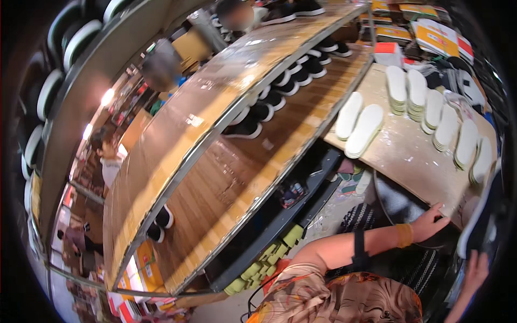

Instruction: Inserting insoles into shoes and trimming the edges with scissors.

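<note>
Left hand (431, 219) grips a black shoe (401, 207) under the desk's (409, 156) near edge, right hand (475, 269) open beside it; best steady it with both.

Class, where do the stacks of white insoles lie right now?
In the head view, upper right: the white insoles lie on the wooden worktable, right of the shoe shelf.

Glossy film-covered wooden shelves (215, 177), matt white foam insoles (365, 129), worn scuffed wooden worktable (409, 156)
</note>
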Available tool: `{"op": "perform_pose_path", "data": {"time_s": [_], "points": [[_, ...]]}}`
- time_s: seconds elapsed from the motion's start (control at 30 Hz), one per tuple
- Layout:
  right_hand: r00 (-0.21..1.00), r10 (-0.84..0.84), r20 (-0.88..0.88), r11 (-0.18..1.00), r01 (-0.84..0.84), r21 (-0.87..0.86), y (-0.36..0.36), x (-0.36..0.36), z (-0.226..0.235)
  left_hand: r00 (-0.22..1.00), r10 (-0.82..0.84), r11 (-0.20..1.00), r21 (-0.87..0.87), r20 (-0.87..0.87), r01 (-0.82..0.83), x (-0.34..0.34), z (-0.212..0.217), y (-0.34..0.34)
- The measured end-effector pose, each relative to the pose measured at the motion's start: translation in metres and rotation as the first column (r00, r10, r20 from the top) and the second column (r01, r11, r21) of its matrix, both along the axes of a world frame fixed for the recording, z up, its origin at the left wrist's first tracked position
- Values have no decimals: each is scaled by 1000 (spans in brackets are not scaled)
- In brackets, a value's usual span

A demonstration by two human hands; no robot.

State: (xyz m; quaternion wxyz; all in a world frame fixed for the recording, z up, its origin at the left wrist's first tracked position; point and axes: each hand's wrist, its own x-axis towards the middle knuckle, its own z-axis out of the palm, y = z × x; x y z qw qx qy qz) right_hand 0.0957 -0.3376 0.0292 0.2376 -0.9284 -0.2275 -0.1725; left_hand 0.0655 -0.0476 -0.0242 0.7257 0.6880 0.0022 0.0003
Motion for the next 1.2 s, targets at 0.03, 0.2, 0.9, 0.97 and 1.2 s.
{"op": "perform_pose_path", "data": {"time_s": [0.03,0.2,0.9,0.97,1.2], "points": [[974,178,137,963,-144,-229,45,-13,-7,993,115,991,-68,-23,-116,0,-1,-5],[869,487,90,854,-451,-259,193,-41,-67,808,582,812,122,-89,-571,-9,-87,41],[987,81,-142,989,-97,-108,76,-43,-45,910,181,657,734,-374,171,-21,7,50],[903,-337,-267,926,266,-270,35,-53,-29,979,79,304,940,-185,153,-5,-33,53],[219,-927,-305,371,648,-665,-137,-149,-85,987,159,145,988,19,-42,10,-45,53]]}}
